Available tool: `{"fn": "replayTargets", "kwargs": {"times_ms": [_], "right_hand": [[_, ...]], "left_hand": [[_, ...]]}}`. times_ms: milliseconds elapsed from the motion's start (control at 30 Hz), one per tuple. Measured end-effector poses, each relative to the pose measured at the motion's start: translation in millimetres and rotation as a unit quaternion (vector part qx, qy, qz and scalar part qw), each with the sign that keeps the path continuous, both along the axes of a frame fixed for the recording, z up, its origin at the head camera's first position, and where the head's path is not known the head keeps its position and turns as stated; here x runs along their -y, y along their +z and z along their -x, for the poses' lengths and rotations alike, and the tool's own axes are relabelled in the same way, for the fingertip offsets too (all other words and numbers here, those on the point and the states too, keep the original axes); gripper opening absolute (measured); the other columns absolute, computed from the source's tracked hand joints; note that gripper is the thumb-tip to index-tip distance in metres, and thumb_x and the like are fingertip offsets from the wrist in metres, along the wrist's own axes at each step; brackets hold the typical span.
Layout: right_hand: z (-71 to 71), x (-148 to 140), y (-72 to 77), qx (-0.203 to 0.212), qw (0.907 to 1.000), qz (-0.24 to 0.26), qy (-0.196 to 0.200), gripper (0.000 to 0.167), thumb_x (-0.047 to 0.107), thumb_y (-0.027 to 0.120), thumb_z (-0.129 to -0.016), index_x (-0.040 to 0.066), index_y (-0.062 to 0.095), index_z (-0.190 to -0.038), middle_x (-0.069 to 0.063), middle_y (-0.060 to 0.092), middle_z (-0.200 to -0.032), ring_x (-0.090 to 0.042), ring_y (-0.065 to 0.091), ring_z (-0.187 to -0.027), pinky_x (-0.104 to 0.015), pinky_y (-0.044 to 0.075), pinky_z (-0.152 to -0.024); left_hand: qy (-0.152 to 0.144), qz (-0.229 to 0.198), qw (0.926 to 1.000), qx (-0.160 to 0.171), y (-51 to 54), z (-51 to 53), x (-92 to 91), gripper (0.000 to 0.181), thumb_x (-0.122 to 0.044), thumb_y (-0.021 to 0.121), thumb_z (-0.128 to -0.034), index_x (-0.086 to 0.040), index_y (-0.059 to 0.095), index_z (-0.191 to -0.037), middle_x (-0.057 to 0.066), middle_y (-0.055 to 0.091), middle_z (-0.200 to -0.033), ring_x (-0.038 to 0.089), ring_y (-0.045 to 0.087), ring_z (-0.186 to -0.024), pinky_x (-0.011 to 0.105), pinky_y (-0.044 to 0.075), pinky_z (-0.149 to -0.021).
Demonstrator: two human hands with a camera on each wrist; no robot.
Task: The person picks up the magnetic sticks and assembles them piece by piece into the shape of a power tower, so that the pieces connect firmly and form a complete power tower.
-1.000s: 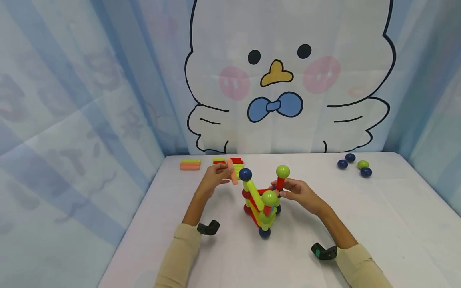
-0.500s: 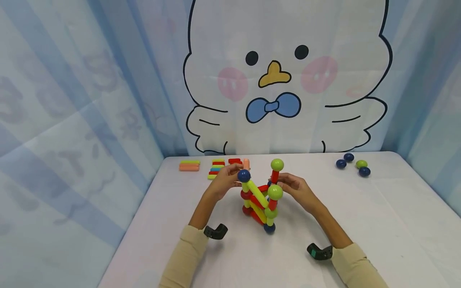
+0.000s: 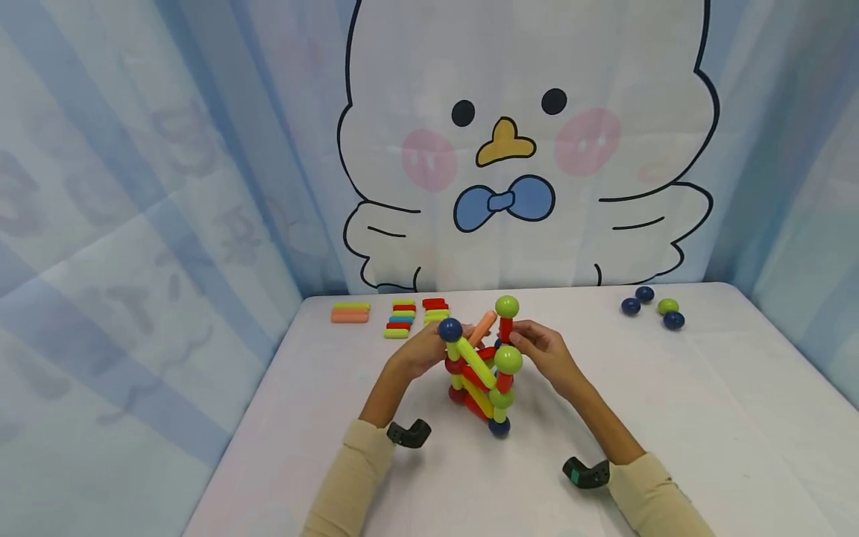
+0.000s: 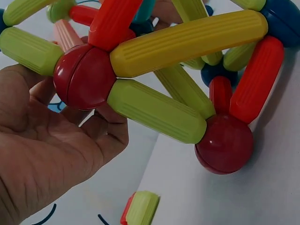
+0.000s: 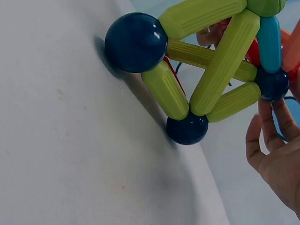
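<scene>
A magnetic stick-and-ball structure of green, red, yellow and blue sticks with coloured balls stands on the table between the hands. My left hand reaches behind its left corner and holds a peach stick, which slants up above the far side. In the left wrist view a dark red ball partly covers the fingers. At the far right corner my right hand grips the structure near an upright red stick topped by a green ball. The right wrist view has its fingertips at a dark blue ball.
Loose sticks lie in rows at the back, with a yellow-green and peach group farther left. Several loose balls, blue and green, lie at the back right. A printed curtain hangs behind the table.
My left hand has moved right with the peach stick, from beside the structure to behind it. The structure has turned slightly, and my right hand has stayed at its far right corner.
</scene>
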State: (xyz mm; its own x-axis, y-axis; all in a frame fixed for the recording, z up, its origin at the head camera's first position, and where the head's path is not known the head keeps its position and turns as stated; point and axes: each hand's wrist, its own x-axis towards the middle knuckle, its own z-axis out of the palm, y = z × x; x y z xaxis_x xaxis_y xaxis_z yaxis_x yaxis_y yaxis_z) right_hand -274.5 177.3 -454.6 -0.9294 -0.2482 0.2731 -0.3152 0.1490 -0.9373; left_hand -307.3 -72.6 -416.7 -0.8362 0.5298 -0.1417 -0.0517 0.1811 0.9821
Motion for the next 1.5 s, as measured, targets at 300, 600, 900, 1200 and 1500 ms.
{"fn": "replayTargets", "kwargs": {"times_ms": [300, 600, 900, 1200, 1500], "right_hand": [[-1.2, 4, -0.6, 0.001, 0.9997, -0.02, -0.01, 0.035, 0.023, 0.056, -0.1, -0.002, 0.06, -0.124, -0.018, 0.065, -0.119, 0.0, 0.06, -0.103, -0.015, 0.049, -0.091], [-0.1, -5, -1.9, 0.009, 0.9965, -0.021, 0.08, 0.036, 0.019, 0.048, -0.104, -0.001, 0.053, -0.133, -0.023, 0.058, -0.133, 0.001, 0.06, -0.112, -0.019, 0.049, -0.095], [-1.7, -21, -4.6, 0.022, 0.9929, -0.016, 0.115, 0.034, 0.014, 0.05, -0.102, 0.001, 0.053, -0.132, -0.003, 0.062, -0.128, -0.003, 0.06, -0.114, -0.023, 0.052, -0.093], [-9.4, -36, -0.1, 0.045, 0.9916, -0.055, 0.108, 0.046, 0.015, 0.061, -0.095, -0.003, 0.049, -0.136, -0.024, 0.054, -0.137, -0.027, 0.053, -0.129, -0.034, 0.051, -0.099], [-11.9, -46, 5.6, 0.045, 0.9901, -0.068, 0.114, 0.049, 0.014, 0.061, -0.095, -0.004, 0.046, -0.139, -0.026, 0.054, -0.135, -0.02, 0.056, -0.124, -0.032, 0.053, -0.095]], "left_hand": [[-0.008, -0.013, 0.9998, 0.011, -2.4, -1.8, 3.4, 0.044, -0.036, 0.054, -0.0985, 0.0, 0.065, -0.123, 0.007, 0.063, -0.11, 0.02, 0.058, -0.112, 0.048, 0.042, -0.108], [0.052, -0.004, 0.9986, -0.005, -12.8, 3.0, 10.0, 0.035, -0.025, 0.056, -0.099, -0.006, 0.062, -0.128, 0.012, 0.062, -0.125, 0.024, 0.059, -0.115, 0.045, 0.048, -0.102], [0.269, 0.216, 0.9229, -0.171, -32.6, 17.5, 39.9, 0.016, -0.015, 0.064, -0.0936, -0.009, 0.068, -0.108, 0.012, 0.065, -0.103, 0.023, 0.061, -0.092, 0.035, 0.054, -0.079], [0.311, 0.401, 0.8428, -0.18, -55.2, 23.1, 64.3, 0.035, -0.014, 0.066, -0.0929, -0.017, 0.062, -0.128, 0.015, 0.047, -0.122, 0.031, 0.047, -0.112, 0.044, 0.049, -0.089], [0.253, 0.467, 0.8205, -0.212, -54.0, 24.8, 65.7, 0.023, -0.017, 0.071, -0.0892, -0.013, 0.062, -0.11, 0.013, 0.054, -0.112, 0.026, 0.055, -0.097, 0.04, 0.054, -0.086]]}}
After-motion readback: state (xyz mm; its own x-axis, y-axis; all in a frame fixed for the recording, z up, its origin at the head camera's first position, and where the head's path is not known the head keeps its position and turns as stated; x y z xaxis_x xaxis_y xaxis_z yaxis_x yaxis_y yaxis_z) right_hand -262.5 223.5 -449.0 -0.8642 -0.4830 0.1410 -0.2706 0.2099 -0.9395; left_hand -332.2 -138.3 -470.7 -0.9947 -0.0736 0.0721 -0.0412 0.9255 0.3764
